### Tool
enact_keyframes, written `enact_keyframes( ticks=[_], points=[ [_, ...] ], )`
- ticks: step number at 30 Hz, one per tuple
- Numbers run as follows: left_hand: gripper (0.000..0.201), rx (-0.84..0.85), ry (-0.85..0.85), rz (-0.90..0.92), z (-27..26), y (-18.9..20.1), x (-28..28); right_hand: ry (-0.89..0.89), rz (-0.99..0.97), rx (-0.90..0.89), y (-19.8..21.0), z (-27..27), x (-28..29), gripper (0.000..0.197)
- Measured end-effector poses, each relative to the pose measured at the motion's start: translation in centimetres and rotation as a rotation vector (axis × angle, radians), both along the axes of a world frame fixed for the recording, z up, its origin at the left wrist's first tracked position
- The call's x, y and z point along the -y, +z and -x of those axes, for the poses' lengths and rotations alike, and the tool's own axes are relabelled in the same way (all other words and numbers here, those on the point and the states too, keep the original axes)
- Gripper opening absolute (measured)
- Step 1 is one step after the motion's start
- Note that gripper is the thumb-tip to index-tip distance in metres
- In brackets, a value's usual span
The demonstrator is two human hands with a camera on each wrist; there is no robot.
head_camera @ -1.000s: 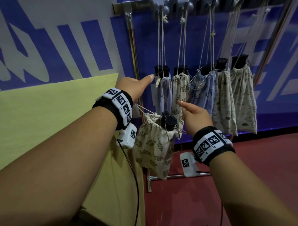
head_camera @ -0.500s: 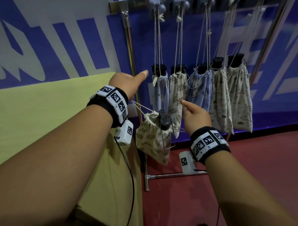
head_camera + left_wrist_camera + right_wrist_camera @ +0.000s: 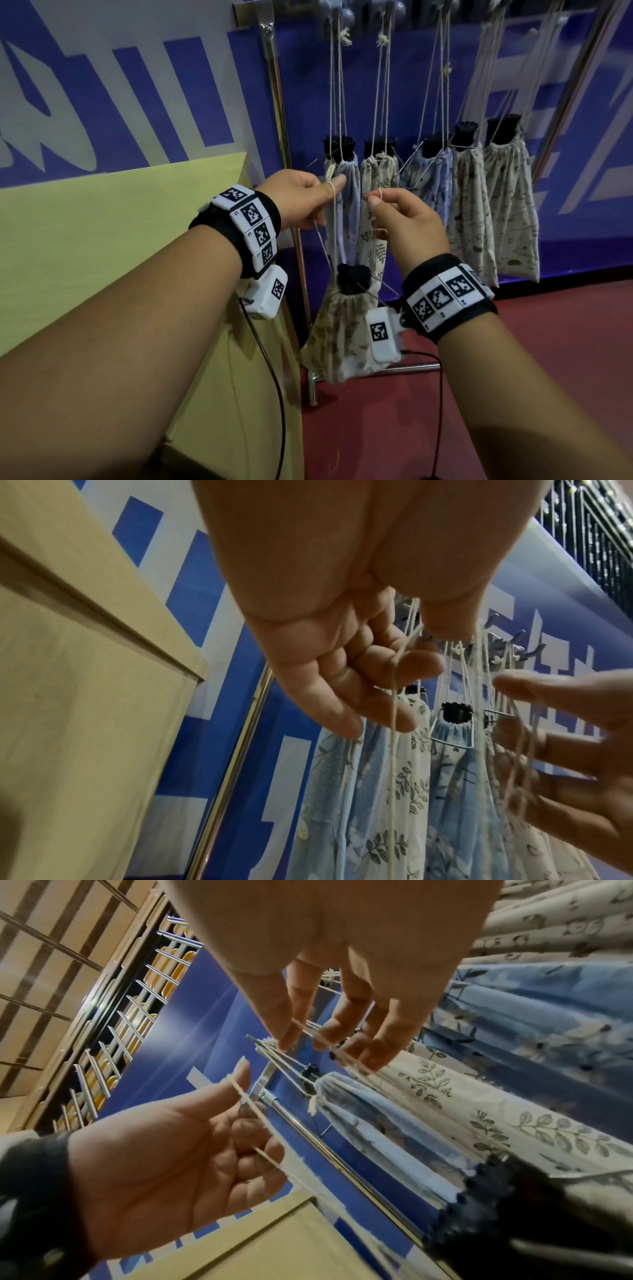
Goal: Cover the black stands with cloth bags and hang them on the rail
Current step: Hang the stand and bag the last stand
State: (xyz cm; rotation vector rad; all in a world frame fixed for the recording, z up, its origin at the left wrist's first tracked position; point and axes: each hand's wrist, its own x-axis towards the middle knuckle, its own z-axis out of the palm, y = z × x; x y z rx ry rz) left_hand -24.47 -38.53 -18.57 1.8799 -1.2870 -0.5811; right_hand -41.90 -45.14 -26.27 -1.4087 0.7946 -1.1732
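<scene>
A leaf-print cloth bag with a black stand poking out of its gathered mouth hangs below my hands on its drawstring. My left hand has the string looped over its index finger, the other fingers curled round it. My right hand pinches the other strand between thumb and index finger. In the right wrist view the string crosses the left hand and the stand is blurred. Several covered stands hang from the rail hooks; the nearest is a blue bag.
A yellow-green cabinet stands close on the left, right against the rail's upright post. The rail's foot lies on the red floor. Cables trail from both wrist cameras. The wall behind is blue and white.
Both hands have drawn closer together in front of the hung bags. The left index finger no longer points up, and the bag now hangs lower and straighter between my wrists.
</scene>
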Motion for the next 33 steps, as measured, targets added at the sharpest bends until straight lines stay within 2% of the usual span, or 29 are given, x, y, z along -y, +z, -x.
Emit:
enact_keyframes(
  ticks=[4,7,10,13,16,18,21,24,29,33],
  points=[
    [0.056,0.055,-0.098,-0.110,0.6,-0.3,0.0,0.047,0.053,-0.106,0.4,0.0,-0.2,0.011],
    [0.055,0.038,-0.137,-0.134,1.2,-0.3,-0.2,0.148,-0.029,-0.047,0.9,0.5,-0.5,0.022],
    [0.064,0.019,-0.172,-0.147,1.9,-0.2,-0.4,0.213,-0.126,0.007,1.5,1.1,-0.6,0.038],
    [0.061,-0.049,-0.205,-0.180,3.0,0.3,-0.6,0.250,-0.220,0.034,2.3,1.9,-1.3,0.056],
    [0.069,-0.128,-0.215,-0.205,4.3,1.3,-0.7,0.287,-0.298,0.059,3.3,2.8,-2.6,0.063],
    [0.056,-0.169,-0.219,-0.213,5.3,2.2,-0.7,0.309,-0.338,0.067,4.2,3.5,-3.2,0.067],
    [0.032,-0.296,-0.242,-0.223,7.1,3.5,-0.9,0.322,-0.360,0.087,5.8,4.8,-3.8,0.063],
    [0.029,-0.473,-0.400,-0.212,9.2,4.6,-0.8,0.321,-0.372,0.132,7.5,6.7,-3.7,0.060],
    [0.035,-0.570,-0.439,-0.164,13.0,6.0,0.4,0.374,-0.335,0.200,10.2,10.9,-3.3,0.062],
    [0.033,-0.547,-0.421,-0.165,16.4,7.3,2.5,0.325,-0.328,0.239,12.4,15.4,-2.4,0.026]
  ],
)
